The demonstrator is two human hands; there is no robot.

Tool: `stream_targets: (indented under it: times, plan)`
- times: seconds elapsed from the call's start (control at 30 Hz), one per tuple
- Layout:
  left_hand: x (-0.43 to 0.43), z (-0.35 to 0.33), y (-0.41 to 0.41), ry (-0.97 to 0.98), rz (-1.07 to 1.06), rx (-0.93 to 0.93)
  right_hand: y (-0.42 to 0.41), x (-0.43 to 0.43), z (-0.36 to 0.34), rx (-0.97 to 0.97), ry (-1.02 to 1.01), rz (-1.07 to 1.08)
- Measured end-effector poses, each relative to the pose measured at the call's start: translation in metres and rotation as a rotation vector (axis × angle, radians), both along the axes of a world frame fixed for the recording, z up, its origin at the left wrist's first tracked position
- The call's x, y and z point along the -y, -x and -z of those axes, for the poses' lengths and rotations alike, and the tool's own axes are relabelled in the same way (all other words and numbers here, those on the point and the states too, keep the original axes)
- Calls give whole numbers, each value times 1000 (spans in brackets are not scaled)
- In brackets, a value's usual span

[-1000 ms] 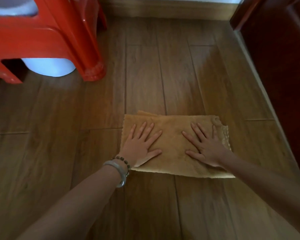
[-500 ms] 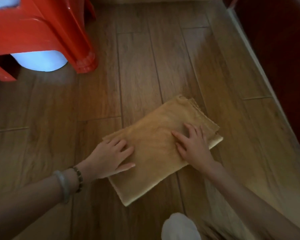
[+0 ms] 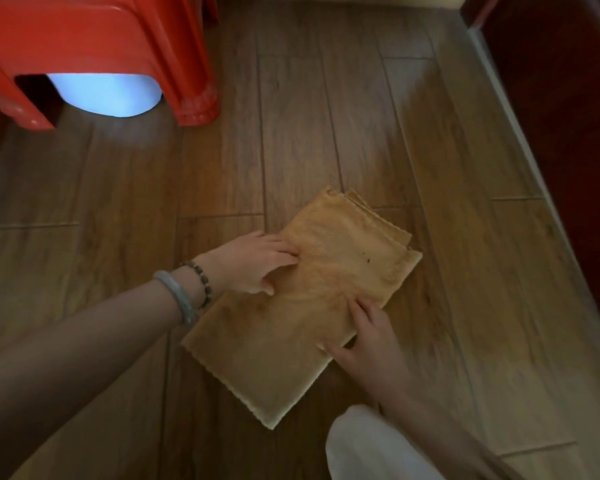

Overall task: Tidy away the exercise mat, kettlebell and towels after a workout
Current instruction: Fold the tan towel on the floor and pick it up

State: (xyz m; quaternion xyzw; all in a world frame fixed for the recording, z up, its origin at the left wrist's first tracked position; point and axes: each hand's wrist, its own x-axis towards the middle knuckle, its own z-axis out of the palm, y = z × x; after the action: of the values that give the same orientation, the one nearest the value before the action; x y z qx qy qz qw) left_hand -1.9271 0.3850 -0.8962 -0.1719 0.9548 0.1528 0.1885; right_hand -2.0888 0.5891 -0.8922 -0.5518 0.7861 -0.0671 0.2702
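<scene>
A folded tan towel [image 3: 340, 261] lies diagonally on the wooden floor [image 3: 291, 133], its scalloped edges stacked at the far corner. My left hand [image 3: 253, 263] rests on the towel's left edge with its fingertips pressing the cloth; two bracelets circle that wrist. My right hand [image 3: 364, 341] lies on the towel's right edge, fingers flat on top and thumb along the edge. No mat or kettlebell is in view.
A red plastic stool [image 3: 101, 39] stands at the far left with a pale rounded object [image 3: 108, 95] under it. Dark wooden furniture [image 3: 568, 133] runs along the right side. A knee in white cloth [image 3: 368, 445] shows at the bottom.
The towel has been turned from square-on to diagonal. My left hand has moved up to its left edge, and my right hand has slid back along its right edge.
</scene>
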Motion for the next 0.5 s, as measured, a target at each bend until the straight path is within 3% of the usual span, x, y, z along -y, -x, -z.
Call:
stream_targets:
  times: [0.1,0.2,0.4,0.5]
  plan:
    - [3,-1,-2,0,33,97,-2,2,9,-78,-21,-43]
    - [3,2,-2,46,55,79,-3,1,20,-141,53,-47]
    - [2,10,-7,85,30,-260,1,6,21,-151,204,-63]
    - [0,5,-12,66,-33,-328,6,12,14,-94,220,-28]
